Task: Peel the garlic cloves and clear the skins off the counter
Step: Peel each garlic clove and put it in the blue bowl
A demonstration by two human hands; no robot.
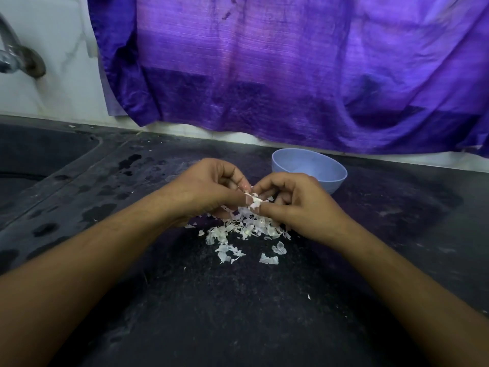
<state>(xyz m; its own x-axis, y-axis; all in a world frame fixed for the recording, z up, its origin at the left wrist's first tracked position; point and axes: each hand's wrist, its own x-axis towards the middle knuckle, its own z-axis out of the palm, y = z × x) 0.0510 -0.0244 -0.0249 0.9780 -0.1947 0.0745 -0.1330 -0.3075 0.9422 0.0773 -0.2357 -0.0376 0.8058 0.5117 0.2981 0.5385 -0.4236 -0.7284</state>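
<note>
L hand [201,189] – R hand [291,205] – pinching clove [254,200]

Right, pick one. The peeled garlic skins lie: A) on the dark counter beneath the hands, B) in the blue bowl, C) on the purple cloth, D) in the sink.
A: the garlic skins lie scattered on the counter below the left hand and right hand, which pinch a garlic piece; the bowl stands behind them.

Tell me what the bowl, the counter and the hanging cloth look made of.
Bowl: likely plastic, matte pale blue, thin even rim. Counter: probably dark stone, speckled grain, faint reflections. Cloth: woven fabric, purple with slight sheen, visible threads and folds.
</note>
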